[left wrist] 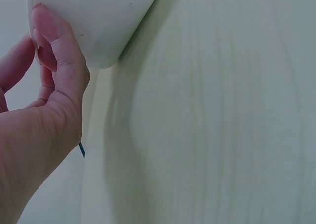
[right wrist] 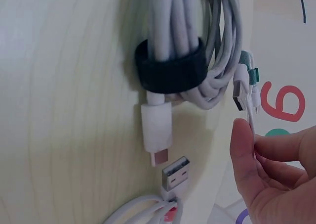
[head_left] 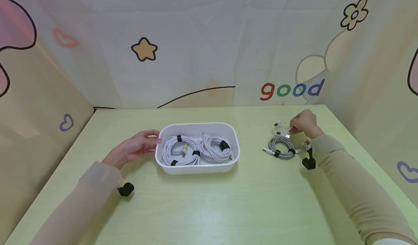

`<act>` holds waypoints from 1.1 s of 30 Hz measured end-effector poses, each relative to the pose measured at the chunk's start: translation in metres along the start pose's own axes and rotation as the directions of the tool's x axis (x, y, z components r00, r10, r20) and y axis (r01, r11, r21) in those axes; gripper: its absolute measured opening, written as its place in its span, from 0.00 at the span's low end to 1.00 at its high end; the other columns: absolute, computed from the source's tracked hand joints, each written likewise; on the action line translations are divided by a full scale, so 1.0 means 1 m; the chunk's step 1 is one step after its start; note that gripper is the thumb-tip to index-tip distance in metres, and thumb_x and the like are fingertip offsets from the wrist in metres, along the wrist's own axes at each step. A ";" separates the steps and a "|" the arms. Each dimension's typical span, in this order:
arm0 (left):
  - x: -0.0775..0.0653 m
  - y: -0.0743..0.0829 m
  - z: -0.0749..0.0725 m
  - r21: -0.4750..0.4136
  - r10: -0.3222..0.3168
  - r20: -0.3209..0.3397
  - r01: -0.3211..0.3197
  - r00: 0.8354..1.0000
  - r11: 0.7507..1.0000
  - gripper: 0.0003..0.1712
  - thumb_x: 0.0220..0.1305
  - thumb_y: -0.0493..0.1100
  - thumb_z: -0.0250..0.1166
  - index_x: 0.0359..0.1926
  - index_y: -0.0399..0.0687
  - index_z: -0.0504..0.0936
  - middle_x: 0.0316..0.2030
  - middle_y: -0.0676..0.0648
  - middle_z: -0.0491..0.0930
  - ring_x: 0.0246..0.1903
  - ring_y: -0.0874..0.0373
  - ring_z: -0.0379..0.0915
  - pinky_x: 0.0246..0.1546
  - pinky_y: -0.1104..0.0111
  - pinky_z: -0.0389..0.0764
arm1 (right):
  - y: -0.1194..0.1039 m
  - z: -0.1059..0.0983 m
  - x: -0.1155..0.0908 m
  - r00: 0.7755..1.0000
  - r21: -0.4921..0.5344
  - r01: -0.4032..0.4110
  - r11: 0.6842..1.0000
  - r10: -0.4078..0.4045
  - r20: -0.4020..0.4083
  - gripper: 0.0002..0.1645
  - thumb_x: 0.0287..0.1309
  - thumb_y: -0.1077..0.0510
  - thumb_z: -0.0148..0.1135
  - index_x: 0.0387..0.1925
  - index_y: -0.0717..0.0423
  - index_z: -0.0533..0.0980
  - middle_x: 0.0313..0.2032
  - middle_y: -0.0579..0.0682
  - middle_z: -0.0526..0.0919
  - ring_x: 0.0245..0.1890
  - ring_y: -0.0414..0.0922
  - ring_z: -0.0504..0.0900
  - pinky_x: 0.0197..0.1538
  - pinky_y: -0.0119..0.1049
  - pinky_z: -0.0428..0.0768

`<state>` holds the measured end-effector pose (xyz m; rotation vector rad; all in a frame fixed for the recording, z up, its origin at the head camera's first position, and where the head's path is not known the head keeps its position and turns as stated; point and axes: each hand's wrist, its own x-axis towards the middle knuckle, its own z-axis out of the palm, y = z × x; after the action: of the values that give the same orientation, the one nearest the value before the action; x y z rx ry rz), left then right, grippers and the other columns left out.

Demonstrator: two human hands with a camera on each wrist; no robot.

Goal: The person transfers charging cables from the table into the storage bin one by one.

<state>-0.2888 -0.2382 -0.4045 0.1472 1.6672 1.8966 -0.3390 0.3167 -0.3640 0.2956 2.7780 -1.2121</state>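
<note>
My left hand [head_left: 137,147] grips the left end of a white plastic storage box [head_left: 199,170], thumb against its outer wall [left wrist: 98,26] in the left wrist view. Inside the box lie two coiled white charging cables [head_left: 167,148], bound with black straps. At the right, my right hand [head_left: 303,122] pinches a thin white USB cable [head_left: 275,131] between thumb and fingers. Just in front of it rests a coiled grey charging cable [head_left: 273,143] with black straps. Its white connector [right wrist: 157,127] shows large in the right wrist view.
Another white USB cable [right wrist: 140,204] with a red tag lies beside the grey coil, partly hidden by my right wrist in the head view. All stand on a pale wooden table [head_left: 209,205]. A printed cloth [head_left: 196,56] rises behind the table and along both sides.
</note>
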 end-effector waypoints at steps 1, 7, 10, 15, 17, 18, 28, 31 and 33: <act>0.000 0.000 0.000 -0.001 -0.001 -0.001 0.001 1.000 1.000 0.10 0.70 0.34 0.54 0.49 0.44 0.65 0.37 0.52 0.81 0.35 0.61 0.81 0.39 0.67 0.85 | -0.001 0.000 0.000 1.000 0.001 0.004 1.000 -0.004 0.007 0.20 0.60 0.66 0.54 0.48 0.82 0.72 0.15 0.46 0.83 0.16 0.38 0.84 0.30 0.31 0.84; 0.000 0.000 -0.001 0.005 0.003 0.001 -0.003 1.000 1.000 0.09 0.70 0.34 0.54 0.49 0.44 0.65 0.36 0.52 0.81 0.35 0.62 0.80 0.40 0.67 0.85 | -0.013 0.004 -0.004 0.999 0.023 0.023 0.999 -0.024 0.046 0.18 0.62 0.67 0.54 0.48 0.81 0.72 0.19 0.47 0.82 0.17 0.38 0.84 0.33 0.36 0.85; 0.001 0.000 -0.001 0.005 0.005 0.005 -0.005 1.000 1.000 0.09 0.70 0.33 0.53 0.48 0.44 0.65 0.36 0.52 0.80 0.34 0.62 0.80 0.39 0.67 0.85 | -0.020 0.006 -0.006 0.997 0.043 0.036 0.998 -0.038 0.063 0.18 0.63 0.67 0.54 0.49 0.81 0.71 0.20 0.49 0.83 0.18 0.38 0.84 0.36 0.39 0.86; 0.000 0.000 -0.001 0.008 0.005 0.006 -0.005 1.000 1.000 0.08 0.70 0.34 0.53 0.48 0.44 0.66 0.36 0.53 0.80 0.34 0.62 0.80 0.39 0.68 0.85 | -0.032 0.010 -0.010 0.995 0.071 0.052 0.996 -0.058 0.084 0.19 0.64 0.68 0.53 0.50 0.81 0.70 0.25 0.54 0.84 0.19 0.38 0.84 0.40 0.42 0.85; 0.000 0.000 -0.001 0.008 0.003 0.005 -0.003 1.000 1.000 0.09 0.70 0.34 0.53 0.48 0.44 0.66 0.36 0.53 0.80 0.34 0.62 0.80 0.39 0.67 0.85 | -0.037 0.011 -0.011 0.993 0.076 0.063 0.995 -0.070 0.090 0.19 0.64 0.68 0.53 0.50 0.81 0.70 0.27 0.56 0.84 0.19 0.38 0.83 0.40 0.43 0.85; 0.000 0.000 -0.001 0.007 0.002 0.004 -0.002 1.000 1.000 0.09 0.70 0.34 0.53 0.48 0.44 0.66 0.36 0.52 0.80 0.34 0.62 0.80 0.39 0.68 0.85 | -0.039 0.012 -0.012 0.993 0.073 0.068 0.995 -0.074 0.091 0.18 0.64 0.67 0.53 0.50 0.81 0.71 0.28 0.57 0.84 0.19 0.38 0.83 0.41 0.43 0.85; 0.001 -0.001 -0.001 0.002 -0.002 0.008 0.002 1.000 1.000 0.09 0.70 0.34 0.54 0.49 0.44 0.65 0.36 0.52 0.80 0.34 0.62 0.80 0.39 0.67 0.85 | -0.057 0.021 -0.017 0.990 0.049 0.090 0.995 -0.095 0.107 0.18 0.65 0.66 0.54 0.50 0.78 0.72 0.40 0.70 0.82 0.20 0.39 0.84 0.40 0.41 0.85; 0.000 -0.001 -0.001 0.006 -0.002 0.009 0.002 1.000 1.000 0.10 0.70 0.34 0.54 0.49 0.44 0.65 0.37 0.52 0.80 0.34 0.62 0.80 0.39 0.68 0.85 | -0.063 0.023 -0.020 0.988 0.054 0.101 0.993 -0.106 0.111 0.16 0.65 0.66 0.54 0.49 0.78 0.73 0.38 0.68 0.82 0.20 0.39 0.83 0.38 0.39 0.85; 0.000 -0.001 -0.001 0.004 0.000 0.008 0.000 1.000 1.000 0.10 0.70 0.34 0.55 0.49 0.44 0.65 0.37 0.52 0.80 0.35 0.62 0.80 0.39 0.68 0.85 | -0.067 0.025 -0.021 0.987 0.060 0.107 0.992 -0.114 0.118 0.16 0.65 0.66 0.55 0.48 0.77 0.73 0.35 0.64 0.83 0.20 0.39 0.83 0.37 0.38 0.85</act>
<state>-0.2891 -0.2393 -0.4054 0.1567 1.6663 1.8903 -0.3326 0.2507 -0.3294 0.0699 2.6932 -1.2843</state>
